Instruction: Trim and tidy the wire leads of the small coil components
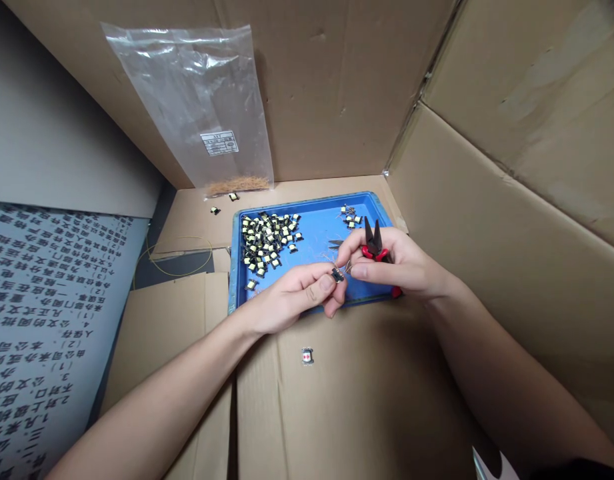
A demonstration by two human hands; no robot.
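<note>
The left hand point(291, 300) pinches a small black-and-yellow wound component point(337, 274) over the blue plastic tray's point(311, 250) near edge; the right hand point(391, 263), just beside, grips red-handled black cutters point(374, 243), tips pointing away.

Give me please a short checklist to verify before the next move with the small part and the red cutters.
1. Small part pinched in the fingertips of the left hand: ok.
2. Red-handled cutters in the right hand, tips pointing up and away from the fingers: ok.
3. Cutter tips open or closed: cannot tell, too small.
4. Part held over the blue tray, so that scraps fall in it: ok.
5. Pile of parts at the tray's left, apart from both hands: ok.
6. All parts inside the tray: not ok; one stray part lies on the cardboard in front of it.
</note>
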